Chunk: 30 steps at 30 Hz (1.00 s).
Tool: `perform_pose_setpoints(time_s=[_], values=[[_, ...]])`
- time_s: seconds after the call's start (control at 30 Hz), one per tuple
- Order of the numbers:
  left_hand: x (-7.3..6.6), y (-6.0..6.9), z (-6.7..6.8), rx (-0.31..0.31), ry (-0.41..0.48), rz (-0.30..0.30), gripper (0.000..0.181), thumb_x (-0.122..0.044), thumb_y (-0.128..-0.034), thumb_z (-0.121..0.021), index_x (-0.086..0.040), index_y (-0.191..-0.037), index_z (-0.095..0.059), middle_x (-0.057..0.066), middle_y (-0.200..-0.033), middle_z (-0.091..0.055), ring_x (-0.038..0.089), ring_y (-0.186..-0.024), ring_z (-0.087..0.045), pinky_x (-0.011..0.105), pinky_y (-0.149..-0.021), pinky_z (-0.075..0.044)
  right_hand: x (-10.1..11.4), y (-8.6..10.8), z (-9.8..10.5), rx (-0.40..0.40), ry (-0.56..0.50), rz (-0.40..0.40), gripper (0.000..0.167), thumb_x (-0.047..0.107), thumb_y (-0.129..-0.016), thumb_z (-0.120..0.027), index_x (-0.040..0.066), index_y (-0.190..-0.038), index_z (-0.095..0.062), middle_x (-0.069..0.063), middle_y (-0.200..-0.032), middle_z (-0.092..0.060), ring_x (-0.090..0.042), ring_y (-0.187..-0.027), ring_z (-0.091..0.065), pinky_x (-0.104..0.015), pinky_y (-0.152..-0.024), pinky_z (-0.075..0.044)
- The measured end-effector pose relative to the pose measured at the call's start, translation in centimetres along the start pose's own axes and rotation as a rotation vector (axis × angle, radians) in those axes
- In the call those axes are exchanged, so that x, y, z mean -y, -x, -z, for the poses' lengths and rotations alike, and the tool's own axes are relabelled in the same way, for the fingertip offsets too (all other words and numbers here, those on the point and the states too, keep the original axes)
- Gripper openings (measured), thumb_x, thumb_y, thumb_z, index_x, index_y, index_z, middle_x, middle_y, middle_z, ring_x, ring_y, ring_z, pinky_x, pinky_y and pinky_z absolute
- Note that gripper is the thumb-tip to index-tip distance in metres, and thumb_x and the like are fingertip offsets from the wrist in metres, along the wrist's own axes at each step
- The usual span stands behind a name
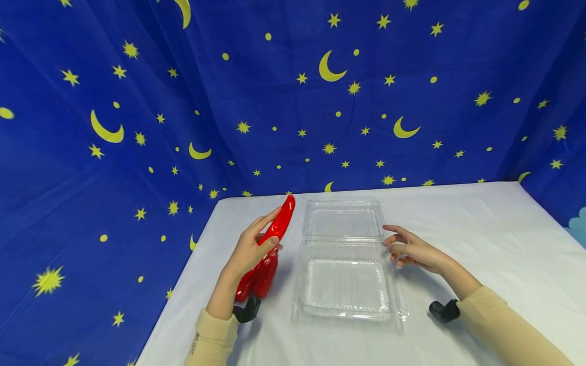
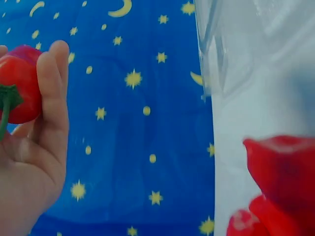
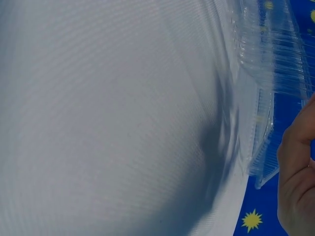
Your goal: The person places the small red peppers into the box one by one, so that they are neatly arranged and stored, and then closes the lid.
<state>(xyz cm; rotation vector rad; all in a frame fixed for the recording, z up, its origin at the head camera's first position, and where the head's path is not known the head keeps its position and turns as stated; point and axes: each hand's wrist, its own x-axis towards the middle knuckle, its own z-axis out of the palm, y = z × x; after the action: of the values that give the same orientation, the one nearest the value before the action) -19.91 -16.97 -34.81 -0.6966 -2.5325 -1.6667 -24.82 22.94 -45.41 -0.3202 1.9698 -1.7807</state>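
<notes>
My left hand (image 1: 247,252) grips a long, glossy red pepper (image 1: 282,218), raised above the left part of the table. Its green stem (image 2: 10,97) shows in the left wrist view. More red peppers (image 1: 266,277) lie below that hand, partly covered by the arm; in the left wrist view these peppers (image 2: 283,172) appear at the lower right. A clear plastic clamshell container (image 1: 346,287) lies unfolded in the middle, its lid (image 1: 342,223) toward the back. Beside its right edge is my right hand (image 1: 414,251), fingers loosely extended and holding nothing; whether the fingertips touch the plastic I cannot tell.
A white cloth covers the table (image 1: 485,229). Blue fabric (image 1: 284,101) with yellow moons and stars hangs behind it and along the left side. Black wrist-worn devices (image 1: 444,311) sit by both sleeves.
</notes>
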Motion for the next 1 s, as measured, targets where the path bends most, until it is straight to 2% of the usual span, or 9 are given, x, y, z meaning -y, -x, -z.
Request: perform_pose_setpoints(time_s=[0.1, 0.27, 0.4, 0.5, 0.63, 0.73, 1.0], values=[[1.0, -1.2, -0.7, 0.12, 0.092, -0.051, 0.059, 0.002, -0.0876, -0.056, -0.004, -0.144, -0.038, 0.019, -0.128, -0.047, 0.025, -0.075, -0.066, 0.035, -0.062, -0.055, -0.1, 0.0, 0.0, -0.002, 0.003, -0.007, 0.074, 0.003, -0.09, -0.053, 0.0, -0.149, -0.008, -0.028, -0.12, -0.038, -0.016, -0.072, -0.058, -0.025, -0.057, -0.05], [2.6, -3.3, -2.5, 0.33, 0.169, -0.104, 0.057, -0.011, -0.0885, -0.061, -0.01, -0.142, -0.042, 0.013, -0.132, -0.045, 0.028, -0.079, -0.066, 0.033, -0.063, -0.054, -0.2, 0.0, 0.1, -0.002, 0.0, -0.016, 0.074, 0.003, -0.09, -0.053, 0.001, -0.149, -0.008, -0.027, -0.12, -0.038, -0.016, -0.072, -0.057, -0.025, -0.057, -0.05], [2.4, -4.9, -4.7, 0.446, 0.115, -0.138, 0.057, -0.014, -0.0865, -0.061, -0.017, -0.142, -0.046, 0.007, -0.13, -0.047, 0.025, -0.083, -0.066, 0.032, -0.065, -0.053, -0.1, -0.1, 0.1, -0.009, 0.004, -0.025, 0.073, 0.004, -0.09, -0.053, 0.001, -0.149, -0.009, -0.026, -0.12, -0.039, -0.016, -0.072, -0.057, -0.025, -0.057, -0.05], [2.5, -5.7, -6.4, 0.508, 0.024, -0.178, 0.059, -0.015, -0.0838, -0.06, -0.02, -0.141, -0.047, 0.001, -0.129, -0.049, 0.016, -0.094, -0.059, 0.031, -0.072, -0.052, 0.0, -0.1, 0.0, -0.014, 0.015, -0.032, 0.072, 0.005, -0.091, -0.053, 0.001, -0.148, -0.011, -0.026, -0.12, -0.04, -0.017, -0.073, -0.058, -0.025, -0.058, -0.05], [2.9, -6.1, -8.1, 0.607, -0.073, -0.214, 0.06, -0.018, -0.0818, -0.06, -0.018, -0.14, -0.048, -0.003, -0.13, -0.05, 0.011, -0.105, -0.048, 0.029, -0.082, -0.047, 0.0, -0.3, -0.1, -0.029, 0.026, -0.046, 0.07, 0.004, -0.091, -0.052, 0.001, -0.148, -0.013, -0.024, -0.12, -0.041, -0.017, -0.072, -0.057, -0.025, -0.058, -0.051], [3.1, -6.0, -8.9, 0.678, -0.096, -0.229, 0.06, -0.017, -0.0816, -0.06, -0.017, -0.14, -0.048, -0.001, -0.129, -0.05, 0.01, -0.108, -0.047, 0.028, -0.086, -0.046, 0.1, -0.4, -0.2, -0.038, 0.029, -0.045, 0.07, 0.004, -0.09, -0.052, 0.001, -0.148, -0.013, -0.022, -0.119, -0.042, -0.018, -0.071, -0.057, -0.026, -0.057, -0.051], [4.4, -5.2, -9.6, 0.781, -0.098, -0.216, 0.06, -0.016, -0.0821, -0.06, -0.015, -0.14, -0.047, 0.0, -0.13, -0.05, 0.006, -0.109, -0.046, 0.026, -0.088, -0.044, 0.3, -0.1, -0.1, -0.035, 0.023, -0.029, 0.071, 0.002, -0.089, -0.052, -0.001, -0.148, -0.012, -0.025, -0.119, -0.04, -0.016, -0.071, -0.055, -0.025, -0.056, -0.05]])
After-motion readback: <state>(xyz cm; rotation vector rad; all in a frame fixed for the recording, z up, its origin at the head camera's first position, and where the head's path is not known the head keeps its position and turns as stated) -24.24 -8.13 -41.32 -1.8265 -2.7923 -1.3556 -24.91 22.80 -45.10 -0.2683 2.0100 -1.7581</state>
